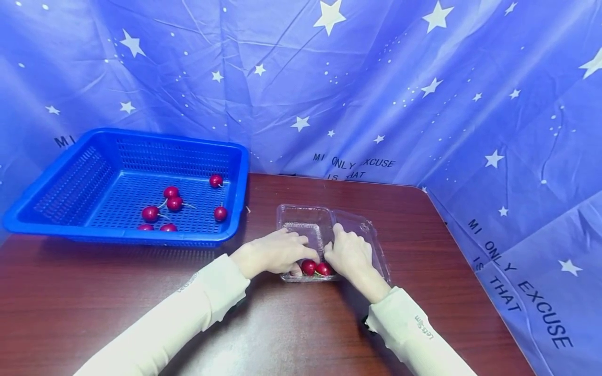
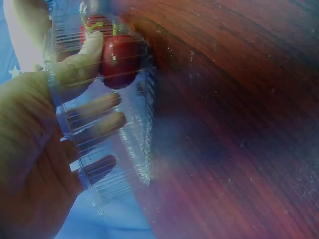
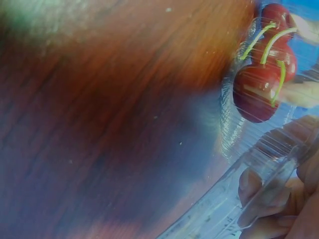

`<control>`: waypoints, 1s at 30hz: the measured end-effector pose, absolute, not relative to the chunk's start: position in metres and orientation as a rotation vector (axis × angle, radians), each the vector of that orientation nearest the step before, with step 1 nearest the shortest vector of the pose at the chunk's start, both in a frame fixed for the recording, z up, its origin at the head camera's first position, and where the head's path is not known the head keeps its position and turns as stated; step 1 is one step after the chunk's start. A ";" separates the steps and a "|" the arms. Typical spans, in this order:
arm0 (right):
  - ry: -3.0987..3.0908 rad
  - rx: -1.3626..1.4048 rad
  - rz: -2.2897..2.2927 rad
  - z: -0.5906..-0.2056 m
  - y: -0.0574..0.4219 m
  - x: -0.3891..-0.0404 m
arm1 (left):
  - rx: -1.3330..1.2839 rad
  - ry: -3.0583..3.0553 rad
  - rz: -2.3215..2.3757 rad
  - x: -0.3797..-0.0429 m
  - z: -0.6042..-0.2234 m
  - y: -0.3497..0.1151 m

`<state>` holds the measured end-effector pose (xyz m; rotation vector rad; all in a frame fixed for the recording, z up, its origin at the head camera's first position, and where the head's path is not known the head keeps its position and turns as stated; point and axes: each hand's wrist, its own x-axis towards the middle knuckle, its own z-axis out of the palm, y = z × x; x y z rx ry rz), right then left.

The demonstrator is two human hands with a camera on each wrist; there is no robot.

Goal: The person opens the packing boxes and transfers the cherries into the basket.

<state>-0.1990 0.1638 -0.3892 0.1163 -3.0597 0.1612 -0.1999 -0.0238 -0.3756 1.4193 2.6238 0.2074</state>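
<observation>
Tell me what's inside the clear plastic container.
At least three red cherries, plus the left hand's fingers, which hide part of the container floor in the head view.

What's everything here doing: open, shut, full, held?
Clear container: upright, open
Lid: open, folded outward
Container cherries: grouped near the front wall
Blue basket: upright, holding cherries
Basket cherries: scattered, loose
Left hand: reaching inside container; grip unclear
Right hand: gripping container's lid side
</observation>
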 end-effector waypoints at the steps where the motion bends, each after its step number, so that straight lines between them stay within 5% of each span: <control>1: -3.058 0.117 0.163 -0.389 0.164 -0.199 | 1.408 2.615 0.216 -0.201 -0.377 -0.023; 19: -3.048 0.126 0.168 -0.391 0.163 -0.198 | 1.234 2.648 0.279 -0.208 -0.384 -0.021; 30: -3.043 0.113 0.171 -0.390 0.164 -0.198 | 1.354 2.752 0.183 -0.203 -0.386 -0.015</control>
